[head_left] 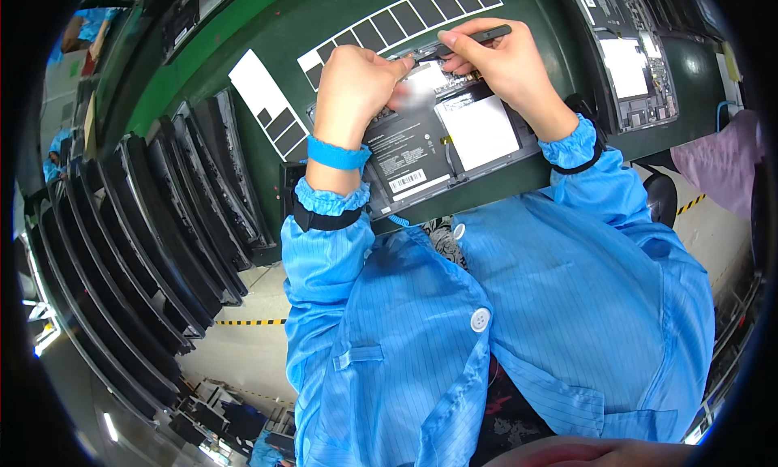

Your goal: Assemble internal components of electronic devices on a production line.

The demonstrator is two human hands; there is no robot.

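Observation:
An opened laptop base point(381, 201) lies in front of me on the green bench, its black battery point(405, 147) and a white rectangular sheet point(480, 132) showing. My right hand point(506, 66) grips black tweezers point(490, 34), their tip pointing left toward my left fingers. My left hand point(354, 86) is pinched closed over the laptop's far edge, close to that tip. Whatever lies between its fingertips is too small to make out. A blue wrist strap point(339, 154) circles my left wrist. Part of the circuit board beneath the hands is hidden or blurred.
Beyond the laptop lies a white sheet of black rectangular pads point(389, 27); a smaller pad sheet point(267, 106) is to its left. Upright dark laptop parts point(174, 199) stand in a row at left. Another opened laptop base point(628, 66) lies at right, near pink cloth point(721, 163).

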